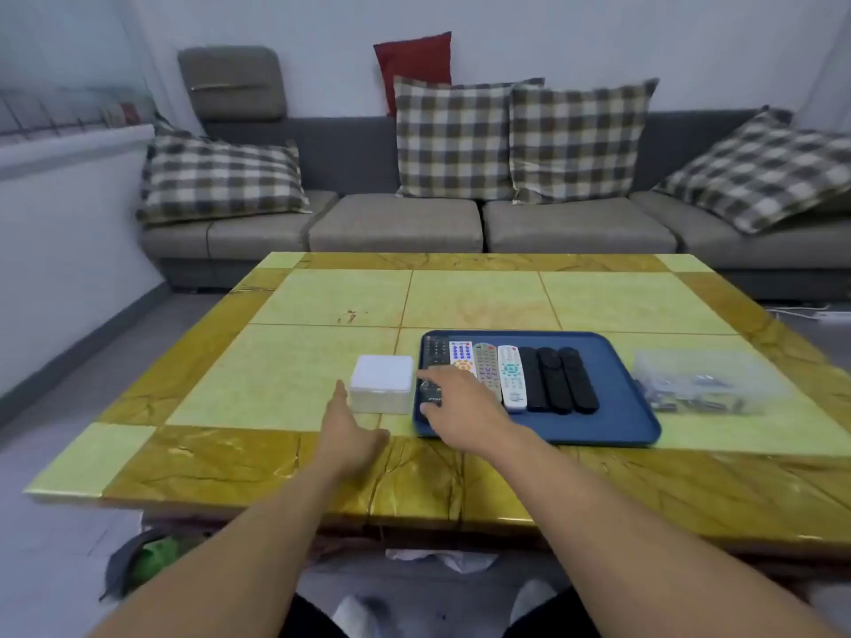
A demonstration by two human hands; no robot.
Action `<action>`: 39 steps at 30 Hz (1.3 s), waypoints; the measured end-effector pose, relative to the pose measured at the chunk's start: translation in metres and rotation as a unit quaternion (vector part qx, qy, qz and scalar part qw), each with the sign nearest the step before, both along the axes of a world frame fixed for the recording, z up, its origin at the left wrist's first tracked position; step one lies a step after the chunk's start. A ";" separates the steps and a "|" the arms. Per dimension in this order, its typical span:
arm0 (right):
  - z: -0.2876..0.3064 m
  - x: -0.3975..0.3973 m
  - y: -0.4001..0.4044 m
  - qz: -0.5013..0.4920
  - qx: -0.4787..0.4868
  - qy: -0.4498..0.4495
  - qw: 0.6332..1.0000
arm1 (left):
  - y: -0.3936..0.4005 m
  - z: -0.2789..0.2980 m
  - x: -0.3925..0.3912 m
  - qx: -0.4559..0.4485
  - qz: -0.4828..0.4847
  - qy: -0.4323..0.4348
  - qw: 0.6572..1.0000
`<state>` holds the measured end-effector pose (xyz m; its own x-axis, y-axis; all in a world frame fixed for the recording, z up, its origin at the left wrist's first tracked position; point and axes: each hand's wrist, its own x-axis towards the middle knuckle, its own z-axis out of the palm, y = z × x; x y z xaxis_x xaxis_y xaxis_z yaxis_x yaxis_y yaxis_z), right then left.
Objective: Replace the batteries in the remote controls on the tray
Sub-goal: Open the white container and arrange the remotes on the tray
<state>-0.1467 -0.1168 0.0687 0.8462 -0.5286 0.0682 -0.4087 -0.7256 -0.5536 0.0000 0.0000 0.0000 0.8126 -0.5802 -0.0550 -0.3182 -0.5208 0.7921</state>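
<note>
Blue tray [617, 409] on tiled table [322, 361] holds row of remotes. Right hand [460, 402] grasps leftmost black remote [433, 361]. Left hand [347, 423] relaxed, fingers extended, beside white box [382, 382].

head view, looking down, table [276, 375] near

Both arms bare, stretched fwd. L hand [346, 423] edge-on, thumb side up, fingers straight & together, holding nothing. R hand [460, 398] just right of it & slightly further out, palm down, fingers bent downward, wrist angled inward.
</note>
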 end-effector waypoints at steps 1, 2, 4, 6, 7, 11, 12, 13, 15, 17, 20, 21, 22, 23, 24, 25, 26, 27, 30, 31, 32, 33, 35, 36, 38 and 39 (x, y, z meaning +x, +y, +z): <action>-0.007 0.011 -0.002 -0.003 0.006 -0.012 1.000 | -0.007 -0.011 0.010 -0.013 0.007 0.018 1.000; -0.012 0.021 -0.005 -0.007 0.007 -0.023 1.000 | -0.011 -0.015 0.018 -0.023 0.005 0.033 0.999; -0.027 0.041 -0.005 -0.001 -0.001 -0.016 1.000 | -0.019 -0.023 0.036 -0.044 -0.017 0.070 0.996; -0.037 0.063 -0.010 0.007 0.004 -0.023 1.000 | -0.029 -0.023 0.052 -0.082 -0.045 0.104 0.990; -0.040 0.073 -0.013 0.012 0.014 -0.025 1.000 | -0.031 -0.020 0.058 -0.097 -0.061 0.115 0.987; -0.029 0.106 -0.034 0.070 -0.057 0.079 0.993 | -0.038 -0.017 0.074 -0.104 -0.094 0.135 0.981; -0.028 0.113 -0.037 0.082 -0.083 0.114 0.987 | -0.040 -0.020 0.077 -0.096 -0.107 0.128 0.981; -0.028 0.119 -0.039 0.090 -0.100 0.142 0.981 | -0.042 -0.022 0.081 -0.094 -0.115 0.111 0.983; -0.031 0.127 -0.039 0.104 -0.114 0.170 0.973 | -0.042 -0.026 0.085 -0.096 -0.116 0.087 0.985; -0.035 0.134 -0.038 0.099 -0.138 0.157 0.973 | -0.042 -0.030 0.088 -0.108 -0.111 0.065 0.986; -0.031 0.139 -0.035 0.095 -0.187 0.146 0.967 | -0.042 -0.036 0.089 -0.114 -0.123 0.028 0.985; -0.032 0.140 -0.034 0.095 -0.195 0.150 0.965 | -0.042 -0.038 0.089 -0.114 -0.123 0.025 0.986; -0.031 0.141 -0.032 0.097 -0.199 0.149 0.964 | -0.042 -0.039 0.090 -0.115 -0.121 0.024 0.986; -0.031 0.141 -0.030 0.094 -0.195 0.146 0.965 | -0.042 -0.039 0.089 -0.118 -0.119 0.026 0.986; -0.028 0.141 -0.029 0.076 -0.171 0.126 0.974 | -0.042 -0.039 0.089 -0.117 -0.116 0.025 0.986; -0.025 0.142 -0.030 0.047 -0.129 0.098 0.986 | -0.042 -0.038 0.089 -0.114 -0.113 0.026 0.987; -0.021 0.142 -0.032 0.022 -0.081 0.068 0.994 | -0.042 -0.038 0.089 -0.111 -0.108 0.030 0.987; -0.020 0.142 -0.035 0.007 -0.039 0.040 0.998 | -0.042 -0.038 0.088 -0.112 -0.105 0.038 0.987; -0.022 0.136 -0.047 -0.054 0.029 -0.080 0.995 | -0.039 -0.038 0.088 -0.113 -0.099 0.040 0.988; -0.026 0.133 -0.054 -0.105 0.004 -0.135 0.985 | -0.039 -0.037 0.087 -0.111 -0.097 0.041 0.988; -0.028 0.129 -0.060 -0.159 -0.042 -0.179 0.970 | -0.038 -0.036 0.086 -0.111 -0.096 0.043 0.988; -0.032 0.126 -0.065 -0.195 -0.094 -0.192 0.957 | -0.037 -0.036 0.086 -0.111 -0.098 0.044 0.988; -0.040 0.124 -0.072 -0.179 -0.169 -0.164 0.955 | -0.037 -0.036 0.086 -0.110 -0.101 0.040 0.988; -0.043 0.125 -0.073 -0.151 -0.192 -0.145 0.959 | -0.037 -0.036 0.086 -0.107 -0.103 0.036 0.988; -0.046 0.126 -0.073 -0.107 -0.224 -0.103 0.963 | -0.038 -0.034 0.085 -0.101 -0.109 0.034 0.988; -0.048 0.126 -0.073 -0.082 -0.232 -0.073 0.967 | -0.039 -0.033 0.085 -0.099 -0.109 0.036 0.988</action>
<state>-0.0204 -0.1895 0.0209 0.7174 -0.5381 0.4424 -0.4802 -0.8421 -0.2456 0.0852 -0.0388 -0.0326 0.6657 -0.7458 0.0232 -0.3440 -0.2792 0.8965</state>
